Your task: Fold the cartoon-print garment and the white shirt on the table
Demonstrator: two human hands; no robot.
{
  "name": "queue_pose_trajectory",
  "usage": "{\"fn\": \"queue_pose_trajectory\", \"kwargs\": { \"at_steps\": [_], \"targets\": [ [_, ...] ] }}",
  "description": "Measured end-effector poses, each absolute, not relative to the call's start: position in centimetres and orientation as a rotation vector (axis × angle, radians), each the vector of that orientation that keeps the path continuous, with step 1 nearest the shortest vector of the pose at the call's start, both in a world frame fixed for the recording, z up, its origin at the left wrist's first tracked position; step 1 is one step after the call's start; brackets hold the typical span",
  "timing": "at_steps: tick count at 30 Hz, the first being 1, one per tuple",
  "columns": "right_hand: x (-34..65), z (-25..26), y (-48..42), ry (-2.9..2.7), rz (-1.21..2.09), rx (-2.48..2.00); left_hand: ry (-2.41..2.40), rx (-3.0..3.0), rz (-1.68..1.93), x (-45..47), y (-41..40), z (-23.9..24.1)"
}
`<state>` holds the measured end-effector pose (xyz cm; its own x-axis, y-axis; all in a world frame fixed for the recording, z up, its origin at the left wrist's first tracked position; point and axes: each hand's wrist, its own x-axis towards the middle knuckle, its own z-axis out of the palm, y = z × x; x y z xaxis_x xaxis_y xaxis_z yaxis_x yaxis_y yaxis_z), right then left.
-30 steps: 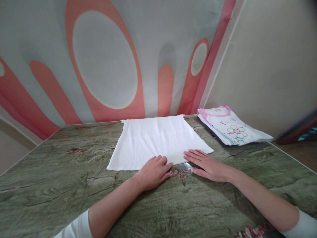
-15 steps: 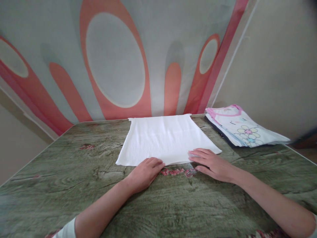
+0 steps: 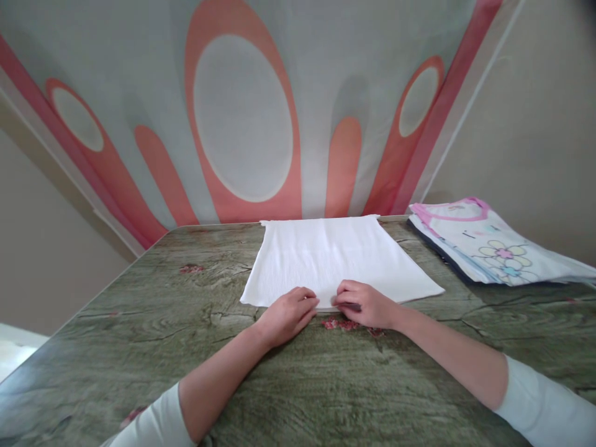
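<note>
A white piece of clothing [image 3: 326, 254] lies flat on the table, its narrower end at the far edge and its wider end toward me. Its exact kind does not show. At the middle of its near edge, my left hand [image 3: 288, 315] has its fingers curled together over the fabric. My right hand [image 3: 365, 304] pinches that same edge a short way to the right, with fingers bent and thumb beneath. A small gap separates the two hands.
On the right of the table [image 3: 195, 354] rests a stack of folded shirts [image 3: 493, 242], the top one white with pink trim and flowers. A backdrop printed with coral shapes [image 3: 242, 124] rises behind the far table edge.
My right hand has moved left along the near edge, and its spread fingers have closed on the fabric. My left hand keeps its place at the edge. The view has shifted left.
</note>
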<state>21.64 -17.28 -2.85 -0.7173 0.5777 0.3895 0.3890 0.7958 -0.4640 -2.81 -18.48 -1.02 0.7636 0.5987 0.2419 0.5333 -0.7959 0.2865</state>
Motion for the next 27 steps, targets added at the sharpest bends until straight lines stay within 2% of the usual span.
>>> {"fn": "queue_pose_trajectory", "kwargs": {
  "at_steps": [13,27],
  "targets": [
    [22.0,-3.5,-17.4,-2.404,0.566,-0.674,1.064,2.802,0.420,-8.2,-18.6,-0.4],
    [21.9,-3.4,-17.3,-2.403,0.586,-0.654,0.988,2.918,0.286,-9.4,-18.3,-0.2]
  ]
}}
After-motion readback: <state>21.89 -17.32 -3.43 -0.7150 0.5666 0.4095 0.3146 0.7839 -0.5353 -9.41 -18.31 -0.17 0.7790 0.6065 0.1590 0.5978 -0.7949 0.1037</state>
